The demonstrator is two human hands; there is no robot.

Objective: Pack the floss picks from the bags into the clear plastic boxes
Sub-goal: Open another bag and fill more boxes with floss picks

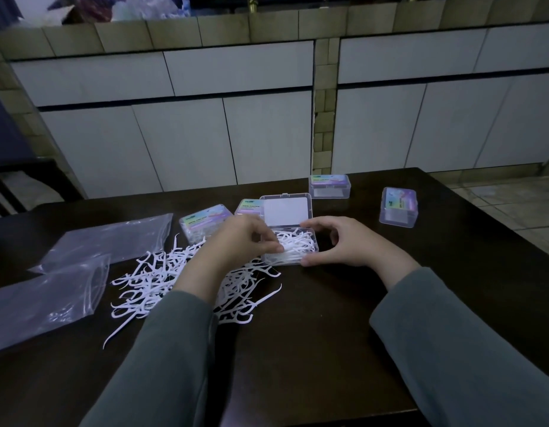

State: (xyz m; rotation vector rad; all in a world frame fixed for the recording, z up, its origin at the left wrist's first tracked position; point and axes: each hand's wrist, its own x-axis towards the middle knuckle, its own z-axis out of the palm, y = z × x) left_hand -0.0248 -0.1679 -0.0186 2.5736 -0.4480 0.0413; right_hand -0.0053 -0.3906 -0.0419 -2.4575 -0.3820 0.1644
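An open clear plastic box (286,211) stands mid-table with its lid upright, and white floss picks (299,245) lie inside it. My left hand (236,241) reaches in from the left, its fingertips pinching picks at the box's front left. My right hand (344,241) curls round the box's right end, thumb at the front corner. A loose pile of floss picks (150,282) lies on the table under my left forearm. Two flattened clear bags (113,238) (42,303) lie to the left.
Closed clear boxes with colourful labels stand around: two (205,221) (248,208) just behind my left hand, one (328,186) at the back and one (398,206) at the right. The dark table (297,349) ends near white cabinets (190,140).
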